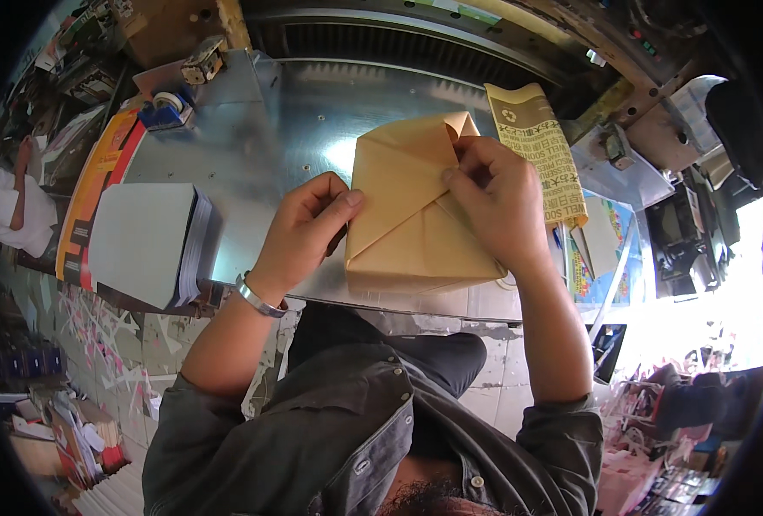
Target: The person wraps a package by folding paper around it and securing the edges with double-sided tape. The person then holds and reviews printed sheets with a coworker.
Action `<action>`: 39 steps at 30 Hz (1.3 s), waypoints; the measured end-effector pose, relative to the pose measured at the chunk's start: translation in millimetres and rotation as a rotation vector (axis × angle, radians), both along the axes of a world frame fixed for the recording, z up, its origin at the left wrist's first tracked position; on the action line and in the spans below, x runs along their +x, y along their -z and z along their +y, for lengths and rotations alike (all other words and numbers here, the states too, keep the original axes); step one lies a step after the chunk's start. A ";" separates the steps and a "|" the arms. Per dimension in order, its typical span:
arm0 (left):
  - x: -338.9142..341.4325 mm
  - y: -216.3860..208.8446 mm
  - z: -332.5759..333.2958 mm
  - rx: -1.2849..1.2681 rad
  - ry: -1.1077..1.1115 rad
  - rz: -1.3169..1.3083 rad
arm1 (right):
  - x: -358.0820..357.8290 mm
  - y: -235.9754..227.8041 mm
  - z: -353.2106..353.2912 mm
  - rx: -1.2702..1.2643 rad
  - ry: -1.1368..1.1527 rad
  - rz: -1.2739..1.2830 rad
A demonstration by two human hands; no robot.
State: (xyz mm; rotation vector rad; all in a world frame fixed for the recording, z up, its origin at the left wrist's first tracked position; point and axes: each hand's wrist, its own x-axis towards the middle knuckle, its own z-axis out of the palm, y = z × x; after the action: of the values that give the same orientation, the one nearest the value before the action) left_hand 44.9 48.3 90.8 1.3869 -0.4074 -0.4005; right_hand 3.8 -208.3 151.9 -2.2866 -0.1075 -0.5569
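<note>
A boxy package wrapped in tan kraft paper (pixel 399 193) stands on the metal table in front of me, with diagonal folds crossing its top. My left hand (pixel 306 225) grips its left edge, thumb on the top face and the other fingers curled and partly hidden at the side. At the upper right, my right hand (pixel 500 193) is closed in a pinch on a fold of the wrapping, where a paper corner rises. What lies inside the wrapping is hidden. A metal bracelet (pixel 259 297) circles my left wrist.
Left of the package sits a stack of white paper sheets (pixel 141 241) beside an orange printed sheet (pixel 98 198). A blue tape dispenser (pixel 166 110) stands farther back. Printed brown paper (pixel 541 155) lies behind my right hand. Another person (pixel 16 202) is at far left; paper scraps litter the floor.
</note>
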 end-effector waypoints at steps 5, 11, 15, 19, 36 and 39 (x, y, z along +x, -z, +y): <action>9.9 1.5 -7.6 -0.025 -0.035 -0.050 | -3.2 -9.4 4.1 0.040 0.048 0.115; 4.8 -14.2 -8.1 0.102 -0.069 -0.160 | -4.3 -8.5 2.5 0.026 0.047 0.104; -17.9 -11.2 5.1 0.299 -0.035 -0.214 | -2.6 -0.3 -1.5 0.023 0.022 0.053; -32.9 -15.5 12.6 0.313 -0.029 -0.185 | -5.8 -7.7 1.0 0.007 0.014 0.031; -17.9 -22.0 19.7 0.454 -0.014 -0.289 | 2.2 -2.9 2.8 -0.101 0.107 -0.052; -12.4 -43.2 8.4 0.514 -0.073 -0.473 | 3.6 0.0 -1.1 -0.109 0.102 -0.051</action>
State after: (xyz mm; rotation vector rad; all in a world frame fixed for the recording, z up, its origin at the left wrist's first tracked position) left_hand 32.6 56.7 134.0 2.0019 -0.6675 -0.1104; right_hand 7.4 -209.4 152.0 -2.3946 -0.0478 -0.6771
